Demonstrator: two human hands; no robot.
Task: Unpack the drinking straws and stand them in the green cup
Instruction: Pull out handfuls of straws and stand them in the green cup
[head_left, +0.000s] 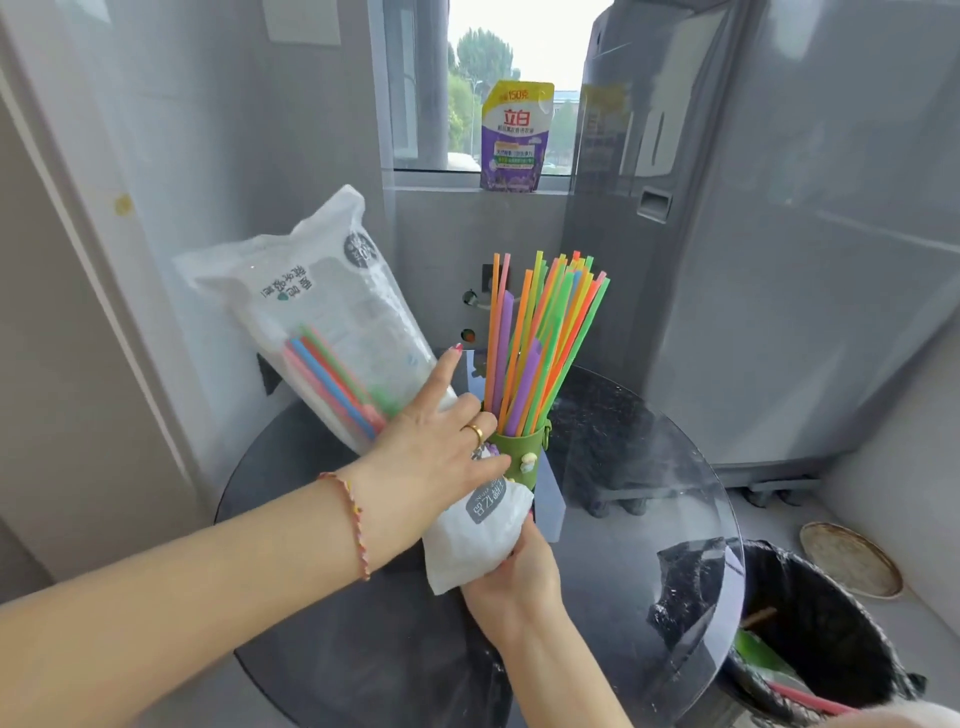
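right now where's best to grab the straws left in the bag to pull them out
Pinch their lower ends, near the left hand, reaching up inside from the open bottom of the bag, which the right hand holds. The straws lie along the bag, slanting up and left, so they should slide out lengthwise.

Left hand (436, 457) hides green cup (511, 457) (partly).
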